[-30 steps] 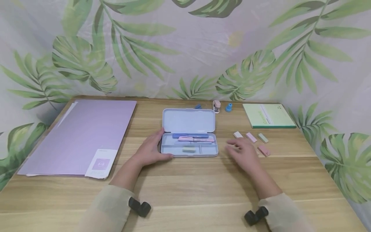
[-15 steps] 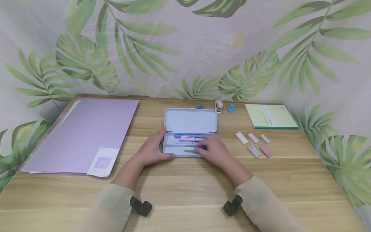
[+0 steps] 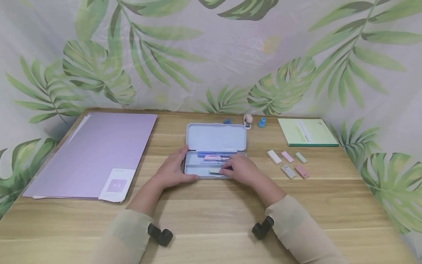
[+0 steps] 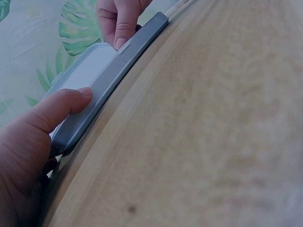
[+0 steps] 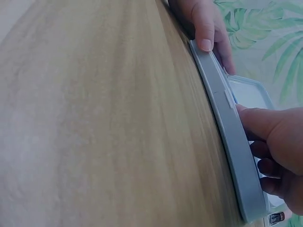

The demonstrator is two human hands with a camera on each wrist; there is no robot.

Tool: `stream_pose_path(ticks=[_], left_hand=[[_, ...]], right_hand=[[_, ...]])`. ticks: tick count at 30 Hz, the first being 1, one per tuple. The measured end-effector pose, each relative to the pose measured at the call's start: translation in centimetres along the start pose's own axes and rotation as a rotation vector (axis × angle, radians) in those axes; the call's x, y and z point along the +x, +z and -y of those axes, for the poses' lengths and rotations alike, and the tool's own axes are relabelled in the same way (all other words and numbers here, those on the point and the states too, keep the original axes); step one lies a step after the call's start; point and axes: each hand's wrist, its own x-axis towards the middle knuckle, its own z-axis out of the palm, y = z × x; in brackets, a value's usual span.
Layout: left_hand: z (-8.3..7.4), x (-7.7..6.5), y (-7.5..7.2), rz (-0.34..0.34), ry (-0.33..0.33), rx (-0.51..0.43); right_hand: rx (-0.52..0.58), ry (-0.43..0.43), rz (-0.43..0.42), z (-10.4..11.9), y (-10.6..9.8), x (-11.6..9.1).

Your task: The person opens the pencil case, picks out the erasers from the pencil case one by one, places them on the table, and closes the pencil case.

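Toward the back edge of the surface (image 3: pixel 211 212), right grip (image 3: pixel 243 169) has left the loose erasers (image 3: pixel 287 157) for the open pencil case (image 3: pixel 215 137); work apparently shifts to its front compartment (image 3: pixel 197 171). Pale-green eraser (image 3: pixel 214 171) lies there, at narrow right grip's left; can't tell if pinched. Left grip (image 3: pixel 172 170) holds the case's left end.

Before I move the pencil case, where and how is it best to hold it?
Probably low on both short ends, one hand from each side: the pencil case is wide and shallow, its lid stands open behind; the left hand holds one end.
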Motion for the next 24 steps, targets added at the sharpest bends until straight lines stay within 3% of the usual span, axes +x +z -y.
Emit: stream_pose_path(ticks=[8,16,20,24], left_hand=[[-0.1,-0.2,-0.1,-0.004,-0.001,-0.016],[-0.2,-0.1,-0.1,-0.002,-0.006,-0.012],[-0.2,-0.1,-0.1,-0.001,-0.009,-0.007],[-0.2,-0.1,-0.1,-0.001,-0.008,-0.006]], right_hand=[[0.083,0.021,0.028,-0.2,0.0,0.5],[0.005,0.035,0.129,0.4,-0.7,1.2],[0.079,0.056,0.133,0.0,-0.5,1.2],[0.163,0.069,0.083,-0.6,-0.1,1.1]])
